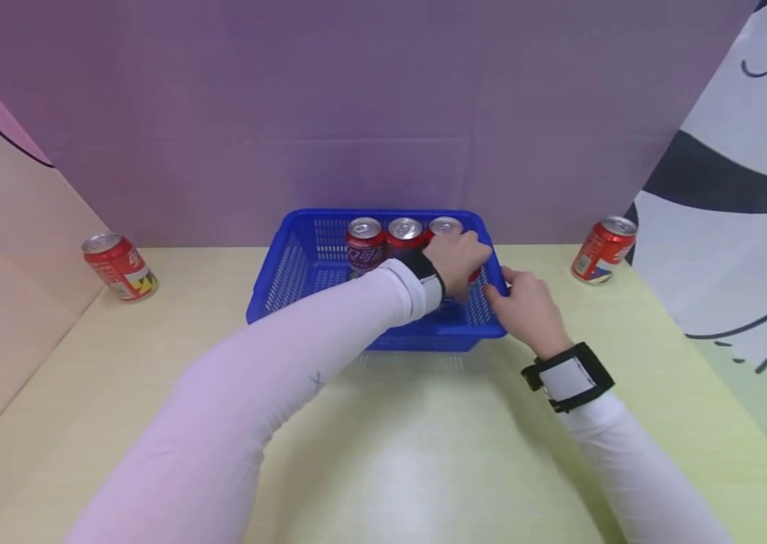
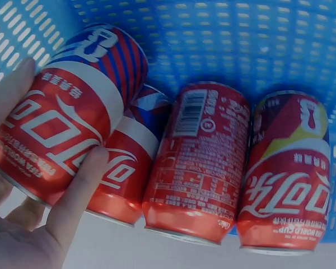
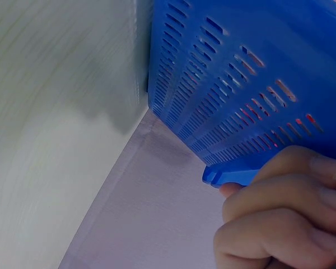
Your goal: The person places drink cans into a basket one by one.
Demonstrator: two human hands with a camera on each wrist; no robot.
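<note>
A blue plastic basket [image 1: 465,331] with slotted walls stands against the back wall. My left hand [image 1: 456,261] reaches into its right side and grips a red soda can [image 2: 61,123], thumb and fingers round the can's body. This can is tilted and partly covers a can [image 2: 126,162] behind it. Beside that one stand a can with its barcode showing [image 2: 199,162] and a can with a yellow patch [image 2: 288,174]. At the basket's right rim, my right hand [image 1: 529,306] holds the edge, its fingers curled beside the slotted wall [image 3: 229,84].
One red can [image 1: 121,266] leans at the table's back left, by the side panel. Another can [image 1: 604,249] leans at the back right, near the wall with a cartoon animal. The purple back wall [image 1: 383,113] rises right behind the basket.
</note>
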